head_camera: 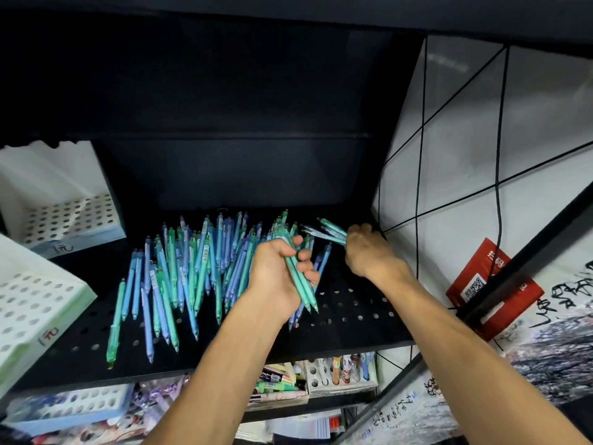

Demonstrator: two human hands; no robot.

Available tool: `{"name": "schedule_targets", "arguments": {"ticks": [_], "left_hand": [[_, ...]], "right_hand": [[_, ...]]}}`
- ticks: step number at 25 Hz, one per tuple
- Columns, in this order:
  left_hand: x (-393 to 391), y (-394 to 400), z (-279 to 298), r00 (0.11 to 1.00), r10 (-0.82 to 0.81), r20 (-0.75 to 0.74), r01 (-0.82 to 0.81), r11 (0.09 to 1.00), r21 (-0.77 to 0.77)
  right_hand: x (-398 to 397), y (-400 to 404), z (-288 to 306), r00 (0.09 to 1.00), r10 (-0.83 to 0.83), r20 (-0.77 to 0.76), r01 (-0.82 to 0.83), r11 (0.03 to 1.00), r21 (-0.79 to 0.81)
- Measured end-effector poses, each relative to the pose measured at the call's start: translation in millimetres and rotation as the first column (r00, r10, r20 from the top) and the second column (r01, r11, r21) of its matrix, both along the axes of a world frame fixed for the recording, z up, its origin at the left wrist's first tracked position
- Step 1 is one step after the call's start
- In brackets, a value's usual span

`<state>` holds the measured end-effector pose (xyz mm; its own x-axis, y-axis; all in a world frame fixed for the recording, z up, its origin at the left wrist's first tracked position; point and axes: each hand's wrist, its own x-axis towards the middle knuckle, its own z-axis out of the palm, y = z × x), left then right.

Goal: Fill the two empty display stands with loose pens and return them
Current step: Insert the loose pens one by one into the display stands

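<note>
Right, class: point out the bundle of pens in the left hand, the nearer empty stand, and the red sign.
Pen bundle [296,273], head view, mid-barrels.
Nearer empty stand [35,300], head view, perforated top.
Red sign [475,284], head view, printed face.

A stationery shop: loose pens [192,271] heaped on a black perforated shelf [353,316], two white hole-punched display stands [69,220] marked with handwritten prices at left, more stocked pen racks [340,370] on the shelf below, and a red QR-code sign [481,284] against the wall.
</note>
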<state>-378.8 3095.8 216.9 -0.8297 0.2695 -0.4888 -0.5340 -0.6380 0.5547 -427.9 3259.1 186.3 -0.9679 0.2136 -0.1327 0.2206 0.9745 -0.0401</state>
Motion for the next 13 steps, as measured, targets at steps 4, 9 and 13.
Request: {"name": "schedule_targets", "arguments": {"ticks": [4, 9, 13], "left_hand": [[5.2, 3.0, 0.4, 0.998, 0.032, -0.048, -0.033, 0.999, -0.016], [3.0, 13.8, -2.4, 0.989, -0.008, -0.148, -0.023, 0.979, -0.203], [7.7, 20.7, 0.0, 0.987, 0.059, -0.149, -0.099, 0.956, -0.276]], "right_hand": [[11.0, 6.4, 15.0, 1.0, 0.014, 0.001, -0.014, 1.0, -0.019], [55.4, -26.1, 49.5, 0.983, 0.088, -0.161, -0.156, 0.865, -0.477], [78.6, -55.5, 60.6, 0.961, 0.174, -0.214, -0.26, 0.83, -0.493]]}}
